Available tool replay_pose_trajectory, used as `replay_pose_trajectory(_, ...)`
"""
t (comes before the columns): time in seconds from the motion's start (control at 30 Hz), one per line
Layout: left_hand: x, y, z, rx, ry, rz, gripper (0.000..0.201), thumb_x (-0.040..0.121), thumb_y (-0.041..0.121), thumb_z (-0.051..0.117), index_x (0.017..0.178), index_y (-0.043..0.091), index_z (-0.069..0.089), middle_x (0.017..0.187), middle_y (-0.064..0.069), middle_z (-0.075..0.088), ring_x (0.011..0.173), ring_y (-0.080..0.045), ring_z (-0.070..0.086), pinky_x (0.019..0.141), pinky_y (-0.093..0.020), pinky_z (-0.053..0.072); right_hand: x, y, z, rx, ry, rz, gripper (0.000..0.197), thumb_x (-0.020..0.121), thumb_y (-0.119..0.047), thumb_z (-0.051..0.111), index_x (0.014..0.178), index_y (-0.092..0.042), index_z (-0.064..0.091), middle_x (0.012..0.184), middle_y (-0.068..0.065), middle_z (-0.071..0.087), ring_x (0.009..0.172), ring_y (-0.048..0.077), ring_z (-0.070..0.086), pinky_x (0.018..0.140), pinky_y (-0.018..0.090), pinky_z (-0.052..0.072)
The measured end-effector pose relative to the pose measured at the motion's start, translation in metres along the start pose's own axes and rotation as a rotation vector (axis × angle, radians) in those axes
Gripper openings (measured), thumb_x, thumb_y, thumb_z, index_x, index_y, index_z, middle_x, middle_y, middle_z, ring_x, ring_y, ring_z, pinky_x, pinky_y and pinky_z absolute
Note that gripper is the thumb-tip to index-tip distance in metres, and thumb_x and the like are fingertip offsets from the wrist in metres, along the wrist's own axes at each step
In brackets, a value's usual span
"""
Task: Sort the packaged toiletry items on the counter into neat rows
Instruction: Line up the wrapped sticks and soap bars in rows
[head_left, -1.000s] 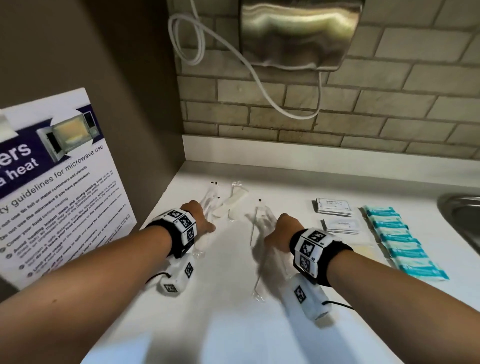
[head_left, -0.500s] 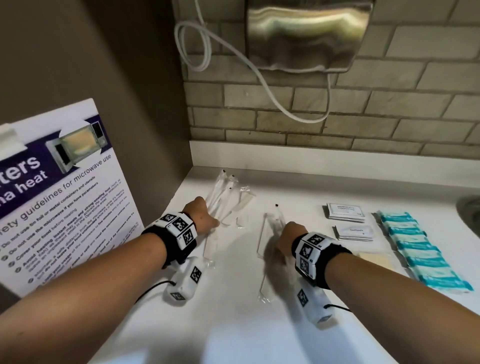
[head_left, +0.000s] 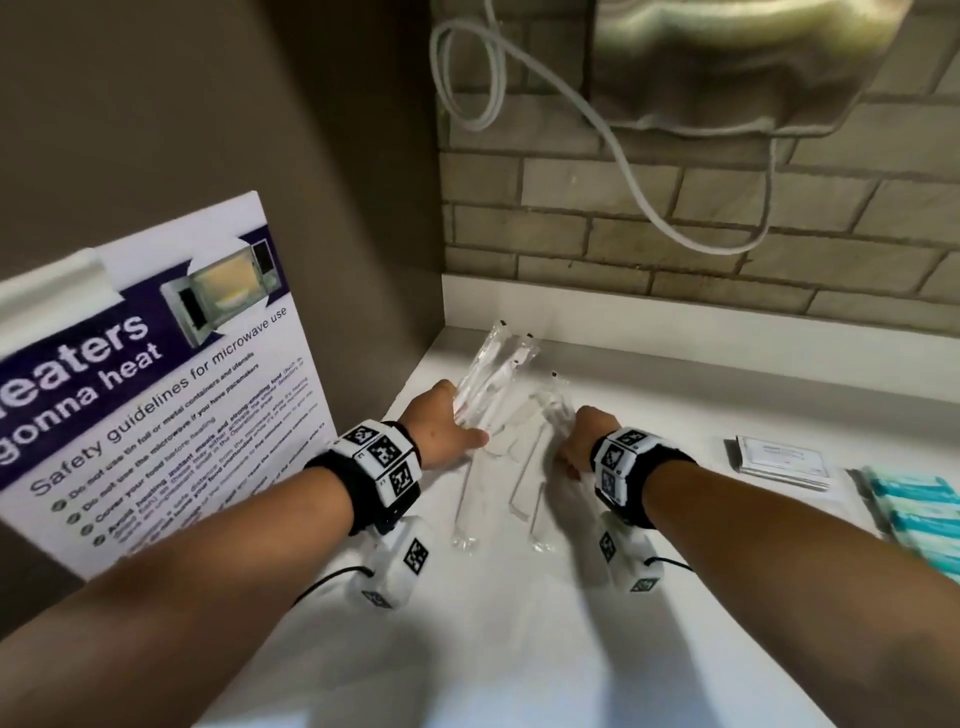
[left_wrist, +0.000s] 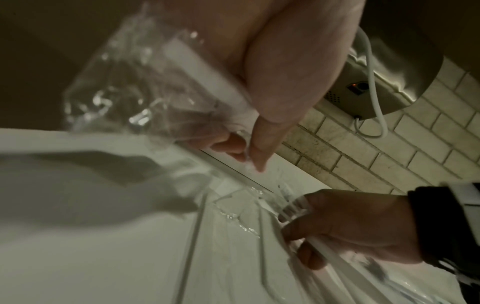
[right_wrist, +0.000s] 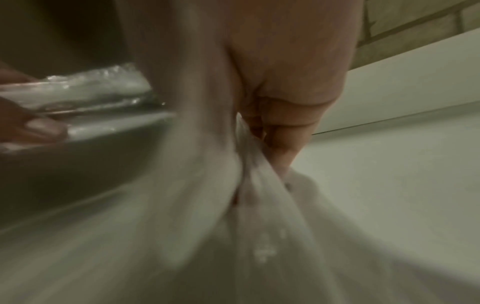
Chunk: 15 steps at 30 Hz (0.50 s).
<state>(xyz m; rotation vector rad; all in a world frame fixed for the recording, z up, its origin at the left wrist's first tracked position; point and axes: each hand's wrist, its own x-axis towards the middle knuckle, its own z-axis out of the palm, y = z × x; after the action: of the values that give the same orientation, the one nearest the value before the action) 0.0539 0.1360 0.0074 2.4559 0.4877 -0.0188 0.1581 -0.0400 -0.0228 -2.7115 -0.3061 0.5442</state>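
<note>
My left hand (head_left: 447, 426) grips a bunch of clear-wrapped toothbrush packets (head_left: 491, 376), lifted and tilted toward the back corner; the left wrist view shows the crinkled wrappers (left_wrist: 145, 86) pinched under my thumb. Beside it my right hand (head_left: 576, 441) grips another clear toothbrush packet (head_left: 553, 405), blurred in the right wrist view as a wrapper (right_wrist: 259, 185) between my fingers. More clear packets (head_left: 519, 467) lie flat on the white counter (head_left: 493, 623) between my hands.
Flat white sachets (head_left: 782, 460) and a row of teal packets (head_left: 914, 506) lie to the right. A microwave safety poster (head_left: 156, 374) leans at the left. A steel hand dryer (head_left: 737, 62) with a white cable hangs on the brick wall.
Both hands have moved toward the back corner and closer together. The left hand has lifted its bunch of packets off the counter; the view has shifted left, so the sink is out of sight.
</note>
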Motion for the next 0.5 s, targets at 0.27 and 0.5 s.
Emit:
replay_pose_trajectory(0.27, -0.004, 0.004, 0.0, -0.02, -0.014, -0.021, 0.05, 0.079, 0.036, 0.075, 0.111, 0.009, 0.047, 0.099, -0.003, 0.058, 0.085, -0.018, 0.055, 0.068, -0.026, 0.04, -0.005, -0.019, 0.001, 0.171, -0.006, -0.038, 0.044, 0.076, -0.026, 0.074, 0.109, -0.008, 0.052, 0.108, 0.01, 0.06, 0.091, 0.029, 0.058, 0.07, 0.031, 0.047)
replay_pose_trajectory(0.5, -0.016, 0.045, 0.046, -0.068, -0.135, 0.082, 0.048, 0.081, 0.036, 0.072, 0.114, 0.012, 0.047, 0.099, -0.001, 0.058, 0.089, -0.02, 0.058, 0.072, -0.028, 0.044, -0.018, 0.051, -0.027, 0.315, 0.08, 0.094, 0.046, 0.095, -0.037, 0.053, 0.119, 0.002, 0.059, 0.087, 0.012, 0.065, 0.074, 0.026, 0.064, 0.058, 0.023, 0.047)
